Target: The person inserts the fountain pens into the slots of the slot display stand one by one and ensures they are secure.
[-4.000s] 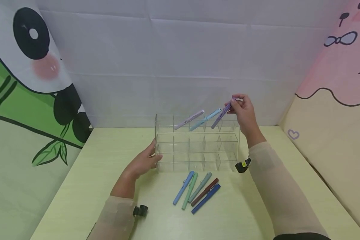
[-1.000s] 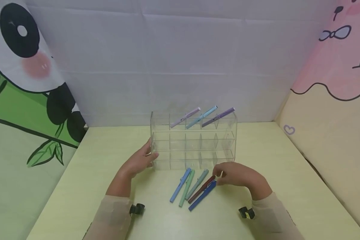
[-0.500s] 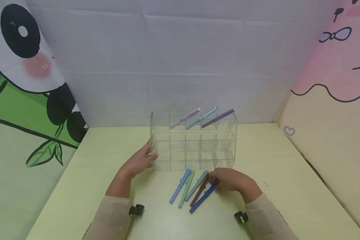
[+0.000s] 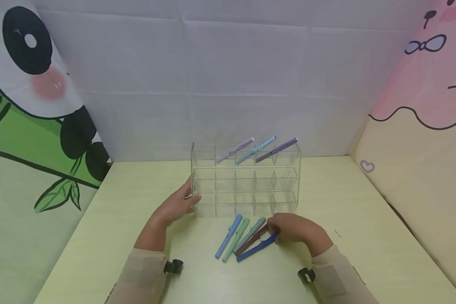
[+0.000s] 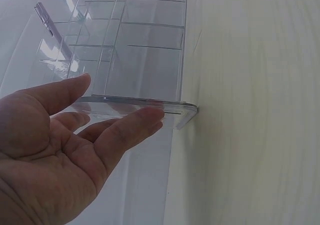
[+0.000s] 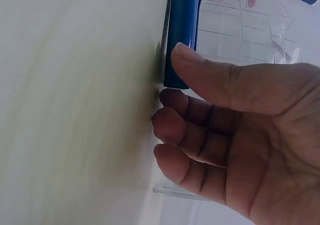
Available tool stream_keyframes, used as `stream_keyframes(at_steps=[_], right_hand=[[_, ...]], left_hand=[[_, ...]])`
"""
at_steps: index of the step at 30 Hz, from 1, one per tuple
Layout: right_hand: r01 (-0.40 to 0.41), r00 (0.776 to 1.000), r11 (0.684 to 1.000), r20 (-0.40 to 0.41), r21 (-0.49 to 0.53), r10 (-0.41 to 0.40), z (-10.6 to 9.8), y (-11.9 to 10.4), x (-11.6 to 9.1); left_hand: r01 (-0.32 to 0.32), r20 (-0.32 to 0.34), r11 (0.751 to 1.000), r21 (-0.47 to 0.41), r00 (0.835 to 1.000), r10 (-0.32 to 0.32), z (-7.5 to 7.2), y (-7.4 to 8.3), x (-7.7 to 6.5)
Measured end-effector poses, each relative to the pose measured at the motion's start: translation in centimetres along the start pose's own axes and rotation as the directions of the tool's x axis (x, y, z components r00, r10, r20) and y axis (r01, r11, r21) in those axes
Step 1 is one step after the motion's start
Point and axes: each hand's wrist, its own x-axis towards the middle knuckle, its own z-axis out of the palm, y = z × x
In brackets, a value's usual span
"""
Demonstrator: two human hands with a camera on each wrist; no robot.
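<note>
On the table stands a clear stepped pen rack (image 4: pixel 228 204). My left hand (image 4: pixel 176 205) holds its left side panel, thumb in front, as the left wrist view (image 5: pixel 135 105) also shows. My right hand (image 4: pixel 296 228) pinches the cap end of a dark blue pen (image 4: pixel 255 249), low over the table. In the right wrist view my thumb (image 6: pixel 220 80) lies on this pen; the index fingertip is mostly hidden. Beside it lie a brown pen (image 4: pixel 252 241), a grey-green pen (image 4: pixel 249 234), a green pen (image 4: pixel 236 240) and a light blue pen (image 4: pixel 228 236).
A lilac pen (image 4: pixel 235 150), a sky-blue pen (image 4: pixel 256 150) and a purple pen (image 4: pixel 277 150) lean side by side in the rack's top tier. A white backdrop (image 4: pixel 243 84) rises behind the table, with printed cartoon sheets at both sides.
The purple pen was let go in the top tier. My right hand came down to the loose pens; the dark blue pen has turned flatter, and its neighbours shifted slightly. The left hand stays.
</note>
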Motion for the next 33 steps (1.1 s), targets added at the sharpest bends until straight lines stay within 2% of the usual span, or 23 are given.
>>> stream_keyframes(at_steps=[8, 11, 17, 21, 26, 33], right_hand=[[-0.047, 0.999, 0.994, 0.032, 0.100, 0.044, -0.9, 0.6, -0.5], [-0.027, 0.999, 0.990, 0.040, 0.141, 0.022, -1.5, 0.9, -0.8], [0.009, 0.999, 0.988, 0.031, 0.157, -0.014, -2.7, 1.4, -1.7], [0.023, 0.999, 0.972, 0.018, 0.236, -0.028, -3.5, 1.6, -2.3], [0.099, 0.994, 0.937, -0.070, 0.335, -0.080, -4.2, 1.5, -2.7], [0.177, 0.966, 0.929, -0.239, 0.326, -0.100, -4.6, 1.0, -2.8]], left_hand=[[0.004, 0.003, 1.000, -0.001, 1.000, -0.004, 0.0, 0.0, -0.2], [0.007, 0.005, 1.000, -0.001, 1.000, -0.006, 0.0, 0.0, -0.3], [0.010, 0.007, 1.000, -0.007, 1.000, -0.010, 0.1, -0.1, -0.1], [0.012, 0.001, 1.000, -0.002, 1.000, -0.012, 0.1, -0.1, -0.1], [0.010, -0.004, 1.000, 0.009, 1.000, -0.010, 0.1, 0.1, -0.1], [0.006, -0.003, 1.000, 0.014, 1.000, -0.006, 0.1, 0.1, 0.0]])
